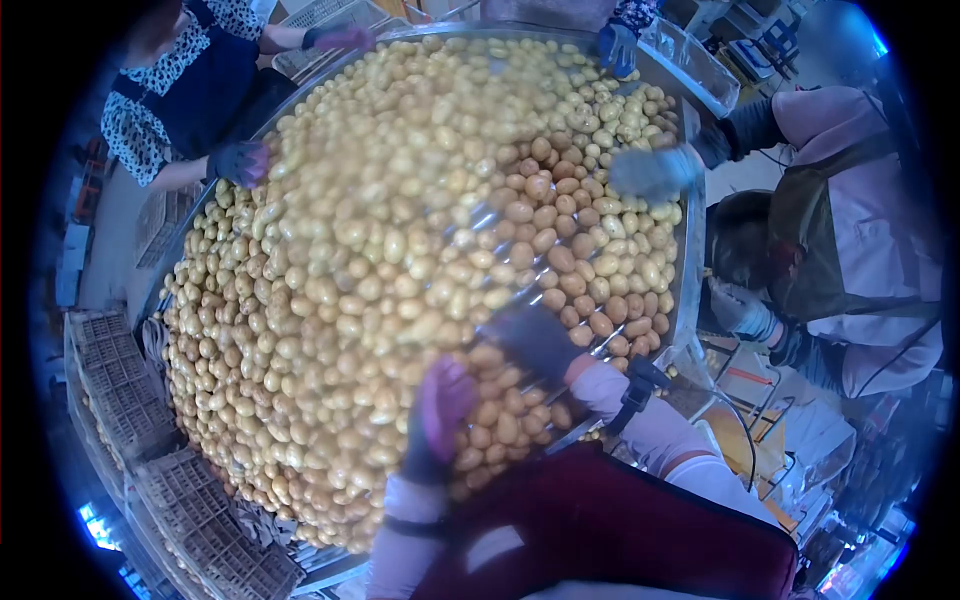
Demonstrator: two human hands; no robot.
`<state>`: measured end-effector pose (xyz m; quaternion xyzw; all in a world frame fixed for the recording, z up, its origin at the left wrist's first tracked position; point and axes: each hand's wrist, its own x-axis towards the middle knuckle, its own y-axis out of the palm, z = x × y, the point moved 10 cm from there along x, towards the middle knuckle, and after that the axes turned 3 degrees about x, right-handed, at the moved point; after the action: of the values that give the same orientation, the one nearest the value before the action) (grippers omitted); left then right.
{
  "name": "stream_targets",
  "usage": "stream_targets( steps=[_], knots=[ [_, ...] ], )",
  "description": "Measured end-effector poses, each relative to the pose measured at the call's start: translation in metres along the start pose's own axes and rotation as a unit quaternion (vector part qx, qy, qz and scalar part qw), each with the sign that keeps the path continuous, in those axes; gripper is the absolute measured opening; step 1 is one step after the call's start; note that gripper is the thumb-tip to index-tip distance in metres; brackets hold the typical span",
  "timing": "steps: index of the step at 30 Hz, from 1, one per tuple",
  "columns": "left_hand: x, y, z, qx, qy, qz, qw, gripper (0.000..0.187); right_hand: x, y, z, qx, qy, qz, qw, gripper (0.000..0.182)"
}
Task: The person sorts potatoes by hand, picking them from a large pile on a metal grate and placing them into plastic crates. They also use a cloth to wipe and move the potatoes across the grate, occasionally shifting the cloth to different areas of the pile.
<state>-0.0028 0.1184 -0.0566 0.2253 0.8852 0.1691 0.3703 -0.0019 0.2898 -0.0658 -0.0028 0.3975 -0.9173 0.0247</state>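
Observation:
A large metal-rimmed table (688, 250) bears a heap of small, oval, potato-like produce (330, 290), yellowish over most of it and browner toward the right. My left hand (440, 405), in a dark glove with a purple front, hovers over or touches the near part of the heap. Its fingers look stretched out, and I see nothing held. To its right my right hand (525, 340), in a dark glove, is smeared by motion above the brown pieces (545, 230). What its fingers do is not visible. Shiny metal bars (530, 290) show between the pieces there.
Across the table to the left, a person in a dark apron has gloved hands (240, 163) at the rim. On the right, another person's blurred gloved hand (655, 175) reaches over the produce. A blue glove (618, 48) is at the far edge. Plastic crates (120, 375) line the left side.

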Motion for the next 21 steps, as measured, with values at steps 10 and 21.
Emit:
stream_targets(
  steps=[10,21],
  knots=[
    [-0.01,-0.005,0.018,-0.184,-0.082,0.113,0.973,0.048,0.015,-0.053,-0.028,-0.002,0.137,-0.124,0.983,0.034],
    [-0.039,0.038,-0.003,0.027,0.006,0.161,0.987,0.057,-0.033,-0.026,0.054,0.175,-0.024,-0.099,0.979,0.051]
  ],
)
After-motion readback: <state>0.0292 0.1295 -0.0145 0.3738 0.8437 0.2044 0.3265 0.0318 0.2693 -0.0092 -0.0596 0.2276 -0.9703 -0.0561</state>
